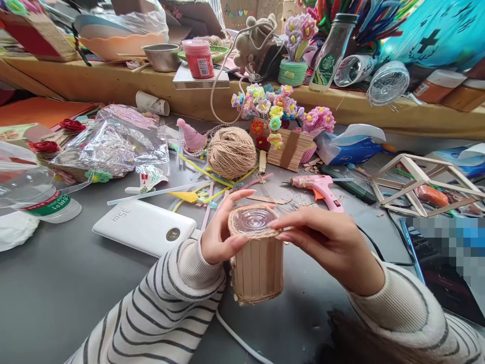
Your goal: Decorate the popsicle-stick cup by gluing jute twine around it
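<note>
My left hand [223, 237] is closed round a small container [257, 268] faced with upright craft sticks, its thumb at the near side of the top edge. Jute twine edges the container at top and bottom, and a clear ridged plastic disc [253, 220] shows on its upper face. At the top right corner, my right hand [326, 237] pinches the twine edging between thumb and fingers. Behind the container lie a ball of jute twine [232, 152] and a pink glue gun [316, 188]. A thin strand of twine trails across the table near the ball.
A white power bank [144, 228] lies left of my hands, with a white cable [242, 337] below. Straws, a plastic bottle [49, 199] and a wooden stick frame [428, 182] stand around. Further back are a stick box [284, 149] with yarn flowers and a crowded shelf [113, 83].
</note>
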Available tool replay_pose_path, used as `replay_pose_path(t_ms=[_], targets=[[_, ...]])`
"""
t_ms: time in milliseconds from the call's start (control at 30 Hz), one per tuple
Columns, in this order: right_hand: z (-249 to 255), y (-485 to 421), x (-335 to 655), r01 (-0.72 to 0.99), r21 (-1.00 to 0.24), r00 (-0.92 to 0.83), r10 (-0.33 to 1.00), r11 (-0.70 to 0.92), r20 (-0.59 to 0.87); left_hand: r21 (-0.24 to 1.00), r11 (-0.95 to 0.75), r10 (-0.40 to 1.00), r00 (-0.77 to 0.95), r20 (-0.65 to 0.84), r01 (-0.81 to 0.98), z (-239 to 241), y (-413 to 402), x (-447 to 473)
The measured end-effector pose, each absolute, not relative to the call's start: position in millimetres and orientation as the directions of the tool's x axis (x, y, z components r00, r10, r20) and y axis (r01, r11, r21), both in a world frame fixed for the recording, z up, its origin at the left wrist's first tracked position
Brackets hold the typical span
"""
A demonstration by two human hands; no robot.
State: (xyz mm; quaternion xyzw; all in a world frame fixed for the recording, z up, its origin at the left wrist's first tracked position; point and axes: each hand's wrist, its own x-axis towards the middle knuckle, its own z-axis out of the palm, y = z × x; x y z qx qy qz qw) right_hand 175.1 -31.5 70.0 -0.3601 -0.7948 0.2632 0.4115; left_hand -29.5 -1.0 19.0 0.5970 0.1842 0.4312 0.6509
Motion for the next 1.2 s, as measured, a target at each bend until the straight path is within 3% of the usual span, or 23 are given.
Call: replay_pose_path(t_ms=[200,367,700,867,967,1100,1200], targets=[[71,-27,174,0.106,-0.968,-0.406,0.898,0.228,0.167,0.946,-0.043,0.739,0.627,0.247,-0.322,18,0,-31],[72,-28,171,-0.034,-0.995,-0.417,0.904,0.090,0.096,0.953,0.004,0.719,0.663,0.208,-0.303,21,1,-33],[66,-29,171,0.013,-0.995,-0.381,0.920,0.101,0.089,0.965,-0.041,0.774,0.602,0.195,-0.261,25,-3,-36],[64,-29,170,0.033,-0.990,-0.377,0.919,0.137,0.115,0.964,-0.090,0.868,0.454,0.199,-0.251,26,-15,-30],[64,-31,170,0.052,-0.987,-0.372,0.920,0.153,0.123,0.983,-0.086,0.930,0.340,0.138,-0.163,31,-22,-25],[64,-33,168,0.098,-0.976,-0.370,0.917,0.196,0.147,0.998,-0.026,0.949,0.313,0.042,-0.054,37,-26,-23],[65,-35,168,0.128,-0.955,-0.373,0.905,0.268,0.204,0.996,-0.060,0.942,0.327,0.078,-0.062,33,-22,-24]])
